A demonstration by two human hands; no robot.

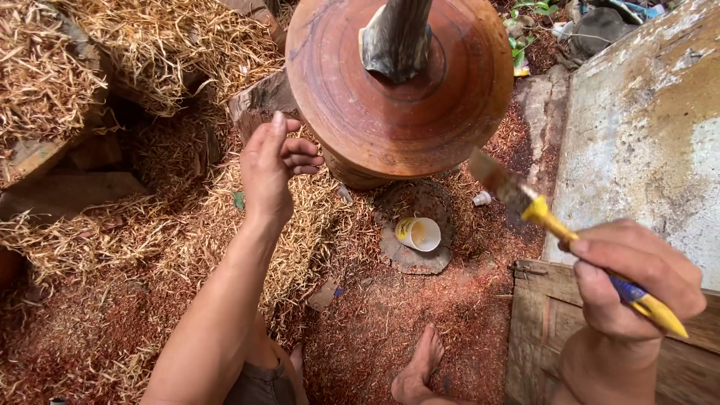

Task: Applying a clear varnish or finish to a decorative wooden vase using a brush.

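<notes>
Left hand [271, 169]: your fingers curl loosely beside the round wooden piece [397, 90], holding nothing.
Right hand [634, 281]: your fingers pinch the paintbrush [555, 225].

round wooden piece [397, 82] reddish, smooth, slightly glossy, paintbrush [570, 240] yellow-blue plastic-looking handle, white plastic cup [420, 233], rough weathered wooden crate [544, 330], matt dry shavings [150, 45], pitted concrete wall [645, 135]

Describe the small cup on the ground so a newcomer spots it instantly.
Start at the big round reddish wooden disc at top centre. Directly below it, a flat stone slab lies in the red sawdust, and the cup lies tipped on it. It is the only white and yellow thing on the ground.
</notes>
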